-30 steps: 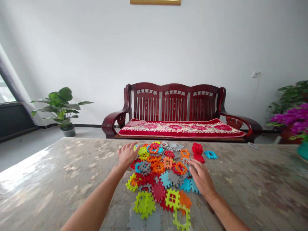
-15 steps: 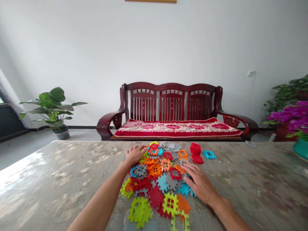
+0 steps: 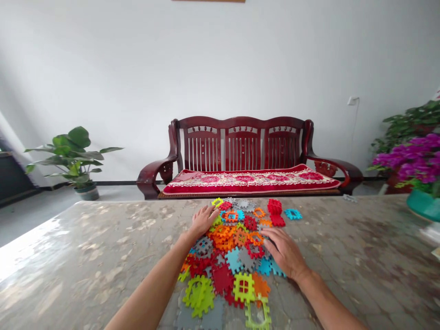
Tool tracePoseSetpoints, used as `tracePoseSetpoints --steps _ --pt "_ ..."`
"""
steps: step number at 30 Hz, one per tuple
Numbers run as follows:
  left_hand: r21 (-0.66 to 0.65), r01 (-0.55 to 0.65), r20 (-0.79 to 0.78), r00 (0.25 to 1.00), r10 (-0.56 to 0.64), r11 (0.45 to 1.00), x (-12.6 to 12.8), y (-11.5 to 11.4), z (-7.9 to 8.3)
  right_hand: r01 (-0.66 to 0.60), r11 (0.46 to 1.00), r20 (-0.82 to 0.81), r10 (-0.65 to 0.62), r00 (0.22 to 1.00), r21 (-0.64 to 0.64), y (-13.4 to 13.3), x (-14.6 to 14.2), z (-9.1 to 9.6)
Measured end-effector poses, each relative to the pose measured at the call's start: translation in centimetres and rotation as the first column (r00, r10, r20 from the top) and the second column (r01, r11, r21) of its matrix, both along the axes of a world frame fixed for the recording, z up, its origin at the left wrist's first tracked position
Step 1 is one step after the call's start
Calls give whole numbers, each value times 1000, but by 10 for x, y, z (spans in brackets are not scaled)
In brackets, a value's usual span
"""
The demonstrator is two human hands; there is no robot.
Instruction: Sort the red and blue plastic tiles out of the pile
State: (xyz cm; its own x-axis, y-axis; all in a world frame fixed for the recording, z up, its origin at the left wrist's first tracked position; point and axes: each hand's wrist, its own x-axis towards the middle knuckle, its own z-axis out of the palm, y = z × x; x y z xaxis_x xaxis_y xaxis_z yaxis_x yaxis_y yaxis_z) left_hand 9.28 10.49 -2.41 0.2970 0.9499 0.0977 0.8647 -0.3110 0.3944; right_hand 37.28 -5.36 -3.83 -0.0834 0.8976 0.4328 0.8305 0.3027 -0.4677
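A heap of flat plastic building tiles with toothed edges, in red, orange, green, blue and grey, lies on the table. My left hand (image 3: pixel 203 221) rests at the heap's left side, fingers stretched out over green tiles. Opposite it, my right hand (image 3: pixel 282 247) lies at the right side with its fingers apart, by a red frame tile (image 3: pixel 255 250) and an orange frame tile (image 3: pixel 255 238). Between the hands sit several orange tiles (image 3: pixel 223 236). Nearer to me are a green window tile (image 3: pixel 244 287), a dark red tile (image 3: pixel 222 277) and round-holed green tiles (image 3: pixel 198 295).
A stack of red tiles (image 3: pixel 275 206) and a blue frame tile (image 3: pixel 293 214) lie beyond my right hand. Purple flowers in a teal pot (image 3: pixel 423 204) stand at the table's right. Behind the patterned table (image 3: pixel 113 247) is a wooden bench (image 3: pixel 243 123).
My left hand has moved slightly right, pushing in at the heap's left side. Some orange tiles in the middle have shifted and lie closer together. The view has turned slightly.
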Motion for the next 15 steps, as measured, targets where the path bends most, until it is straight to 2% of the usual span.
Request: tracePoseSetpoints --steps 4,5,8,11,15 --pt "-12 70 69 995 -69 997 -22 -19 21 17 1000 -35 -16 999 26 1 2 -2" --pt "-14 81 74 994 -80 997 -31 -28 27 16 1000 -36 -15 999 27 1 2 -2" --pt "-26 247 51 968 -245 969 -59 -65 36 0 1000 -33 1 999 30 1 2 -3" --pt "25 420 -32 908 -419 907 -76 -110 36 -14 999 -35 15 999 52 2 2 -3" --pt "9 575 -91 815 -572 818 -79 -154 26 -5 996 -20 7 1000 94 2 0 -4"
